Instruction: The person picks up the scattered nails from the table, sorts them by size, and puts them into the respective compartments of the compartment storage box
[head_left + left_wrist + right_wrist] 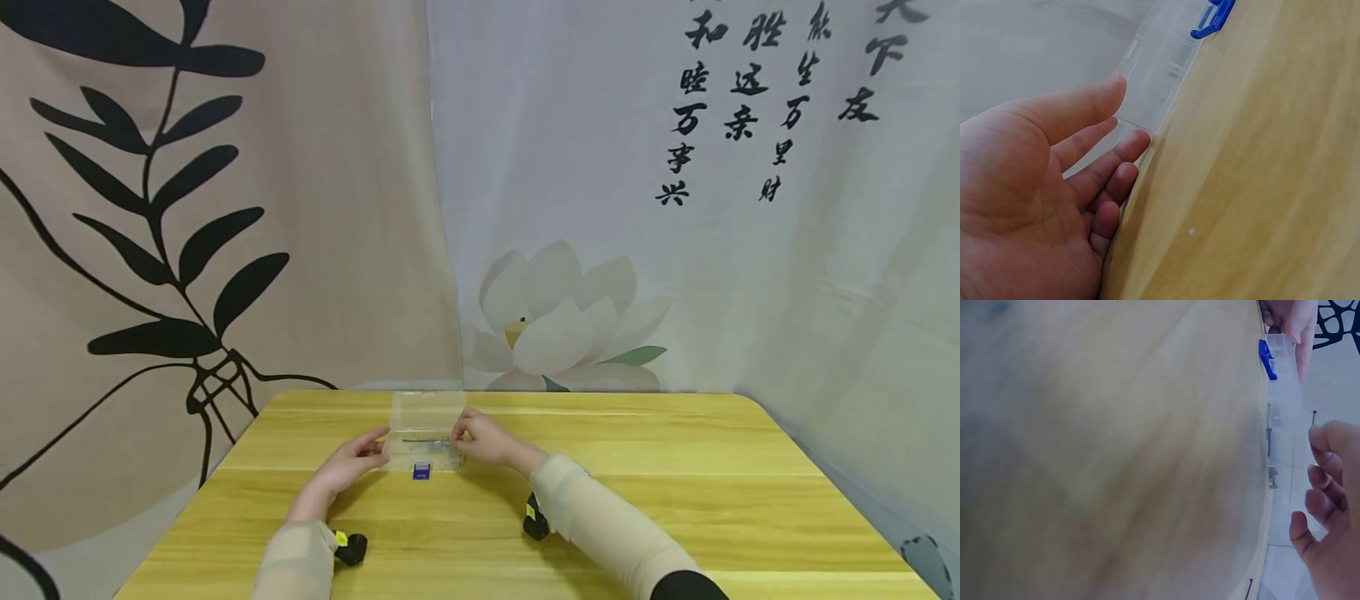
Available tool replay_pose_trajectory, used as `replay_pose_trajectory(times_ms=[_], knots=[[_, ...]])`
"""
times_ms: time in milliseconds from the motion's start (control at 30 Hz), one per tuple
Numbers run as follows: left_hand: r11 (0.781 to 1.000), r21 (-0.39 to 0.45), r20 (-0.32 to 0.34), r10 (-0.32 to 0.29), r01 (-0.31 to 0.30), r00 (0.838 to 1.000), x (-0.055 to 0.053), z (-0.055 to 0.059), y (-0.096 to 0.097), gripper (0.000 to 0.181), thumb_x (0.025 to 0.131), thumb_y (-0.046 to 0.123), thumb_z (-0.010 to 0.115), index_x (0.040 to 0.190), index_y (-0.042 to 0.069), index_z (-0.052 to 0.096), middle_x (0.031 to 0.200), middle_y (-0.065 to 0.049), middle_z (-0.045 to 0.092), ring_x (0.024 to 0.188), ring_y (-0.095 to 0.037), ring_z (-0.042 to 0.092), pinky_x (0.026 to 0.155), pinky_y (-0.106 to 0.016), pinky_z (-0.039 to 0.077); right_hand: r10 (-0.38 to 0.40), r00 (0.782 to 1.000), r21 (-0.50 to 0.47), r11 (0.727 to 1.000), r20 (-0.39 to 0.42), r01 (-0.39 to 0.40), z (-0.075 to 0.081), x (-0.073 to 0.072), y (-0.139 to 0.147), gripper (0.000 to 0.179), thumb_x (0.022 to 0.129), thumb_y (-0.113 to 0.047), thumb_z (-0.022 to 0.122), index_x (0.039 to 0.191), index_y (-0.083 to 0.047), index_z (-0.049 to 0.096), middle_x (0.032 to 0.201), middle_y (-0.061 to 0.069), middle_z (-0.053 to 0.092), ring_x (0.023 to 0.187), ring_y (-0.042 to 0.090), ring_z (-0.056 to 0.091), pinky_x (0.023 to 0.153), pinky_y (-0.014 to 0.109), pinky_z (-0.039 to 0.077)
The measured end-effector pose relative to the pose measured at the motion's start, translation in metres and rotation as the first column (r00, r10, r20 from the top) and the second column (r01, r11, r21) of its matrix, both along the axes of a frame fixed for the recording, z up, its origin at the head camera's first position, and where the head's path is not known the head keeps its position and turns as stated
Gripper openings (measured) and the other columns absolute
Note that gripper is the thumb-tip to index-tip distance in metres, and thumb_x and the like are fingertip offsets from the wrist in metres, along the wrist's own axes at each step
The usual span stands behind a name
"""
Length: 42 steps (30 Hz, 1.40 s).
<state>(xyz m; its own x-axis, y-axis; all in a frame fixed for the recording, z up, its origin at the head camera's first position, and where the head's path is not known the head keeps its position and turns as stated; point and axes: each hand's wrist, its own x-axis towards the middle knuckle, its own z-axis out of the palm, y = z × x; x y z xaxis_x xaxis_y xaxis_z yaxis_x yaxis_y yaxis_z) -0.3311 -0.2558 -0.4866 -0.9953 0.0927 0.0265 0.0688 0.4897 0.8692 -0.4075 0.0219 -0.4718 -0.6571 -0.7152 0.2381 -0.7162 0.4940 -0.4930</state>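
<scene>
A clear plastic box with a blue latch lies on the table, its lid raised at the back. My left hand is at the box's left end; in the left wrist view the thumb lies along the edge and the relaxed fingers touch the end wall. Over the box's right end, my right hand pinches a thin dark nail between thumb and forefinger, its head end sticking out. Several dark nail-like pieces lie in the box's compartments.
The wooden table ends at a printed curtain just behind the box. A thin dark piece shows near the table's edge in the right wrist view. Dark wrist-worn cameras hang under both sleeves.
</scene>
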Motion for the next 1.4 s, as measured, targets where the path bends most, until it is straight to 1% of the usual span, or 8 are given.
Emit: replay_pose_trajectory(times_ms=[167, 300, 500, 567, 633, 833, 1033, 1400], knots=[[1.000, -0.004, 0.000, 0.011, -0.011, 1.000, 0.000, 0.000, 0.001, 0.055, 0.095, 0.015, 0.064, 0.145, 0.004, 0.044, 0.124, -0.015, 0.056, 0.115, -0.031, 0.049, 0.099, -0.054, 0.036, -0.022, 1.000, 0.024, 0.999, 0.007, 0.022, 0.000, 0.004, -0.001, 0.008, 0.094, -0.010, 0.062, 0.090, -0.010, 0.069, 0.093, -0.004, 0.048, 0.083, 0.007, 0.049, 0.078, 0.021, 0.046], [1.000, 0.001, 0.002, 0.014, -0.014, 1.000, 0.000, 0.001, 0.002, 0.055, 0.095, 0.015, 0.064, 0.145, 0.004, 0.044, 0.123, -0.015, 0.056, 0.114, -0.031, 0.050, 0.099, -0.053, 0.037, -0.013, 1.000, 0.000, 1.000, 0.004, 0.013, -0.002, 0.001, 0.000, 0.008, 0.094, -0.011, 0.064, 0.091, -0.010, 0.071, 0.093, -0.004, 0.048, 0.084, 0.007, 0.048, 0.079, 0.022, 0.047], [1.000, 0.009, 0.001, -0.001, 0.001, 1.000, -0.001, 0.003, 0.002, 0.055, 0.095, 0.014, 0.063, 0.145, 0.004, 0.043, 0.125, -0.016, 0.055, 0.115, -0.031, 0.049, 0.098, -0.053, 0.038, -0.008, 0.999, -0.075, 0.997, -0.035, 0.005, 0.006, -0.005, 0.012, 0.008, 0.092, -0.010, 0.067, 0.092, -0.006, 0.074, 0.092, -0.001, 0.054, 0.088, 0.022, 0.055, 0.080, 0.030, 0.046], [1.000, 0.008, 0.000, -0.006, 0.006, 1.000, -0.002, 0.003, 0.002, 0.055, 0.095, 0.015, 0.063, 0.146, 0.004, 0.043, 0.126, -0.017, 0.054, 0.116, -0.032, 0.049, 0.099, -0.054, 0.037, -0.019, 1.000, -0.105, 0.994, -0.012, 0.018, 0.012, -0.006, 0.018, 0.009, 0.092, -0.010, 0.067, 0.094, -0.005, 0.074, 0.094, 0.000, 0.057, 0.089, 0.025, 0.056, 0.080, 0.034, 0.046], [1.000, 0.009, 0.002, -0.005, 0.005, 1.000, -0.002, 0.004, 0.002, 0.055, 0.095, 0.015, 0.063, 0.146, 0.004, 0.043, 0.126, -0.017, 0.054, 0.117, -0.033, 0.048, 0.100, -0.054, 0.036, -0.037, 0.999, -0.129, 0.991, 0.036, 0.042, 0.015, -0.007, 0.026, 0.011, 0.093, -0.011, 0.065, 0.097, -0.005, 0.074, 0.096, 0.000, 0.059, 0.088, 0.021, 0.056, 0.079, 0.035, 0.047], [1.000, 0.014, 0.007, -0.017, 0.017, 1.000, -0.001, 0.002, 0.001, 0.056, 0.095, 0.016, 0.064, 0.146, 0.002, 0.042, 0.127, -0.019, 0.053, 0.118, -0.034, 0.048, 0.100, -0.053, 0.037, -0.109, 0.979, -0.157, 0.978, 0.174, 0.137, 0.018, -0.012, 0.050, 0.019, 0.095, -0.015, 0.062, 0.106, -0.002, 0.072, 0.097, -0.001, 0.063, 0.073, 0.012, 0.051, 0.066, 0.031, 0.048], [1.000, 0.010, 0.004, -0.016, 0.016, 1.000, 0.001, -0.003, -0.001, 0.057, 0.095, 0.016, 0.064, 0.145, 0.002, 0.042, 0.128, -0.019, 0.054, 0.118, -0.034, 0.048, 0.099, -0.053, 0.038, -0.166, 0.961, -0.151, 0.968, 0.220, 0.202, 0.013, -0.017, 0.067, 0.020, 0.094, -0.014, 0.064, 0.107, -0.002, 0.072, 0.096, -0.001, 0.064, 0.072, 0.012, 0.048, 0.065, 0.029, 0.045], [1.000, 0.006, -0.001, -0.008, 0.008, 1.000, -0.003, -0.003, 0.000, 0.056, 0.095, 0.015, 0.063, 0.145, 0.002, 0.043, 0.125, -0.017, 0.056, 0.115, -0.031, 0.049, 0.097, -0.049, 0.040, -0.195, 0.936, -0.154, 0.957, 0.295, 0.247, -0.002, -0.025, 0.086, 0.021, 0.087, -0.011, 0.072, 0.105, 0.001, 0.071, 0.091, 0.001, 0.064, 0.075, 0.013, 0.052, 0.066, 0.030, 0.045]])
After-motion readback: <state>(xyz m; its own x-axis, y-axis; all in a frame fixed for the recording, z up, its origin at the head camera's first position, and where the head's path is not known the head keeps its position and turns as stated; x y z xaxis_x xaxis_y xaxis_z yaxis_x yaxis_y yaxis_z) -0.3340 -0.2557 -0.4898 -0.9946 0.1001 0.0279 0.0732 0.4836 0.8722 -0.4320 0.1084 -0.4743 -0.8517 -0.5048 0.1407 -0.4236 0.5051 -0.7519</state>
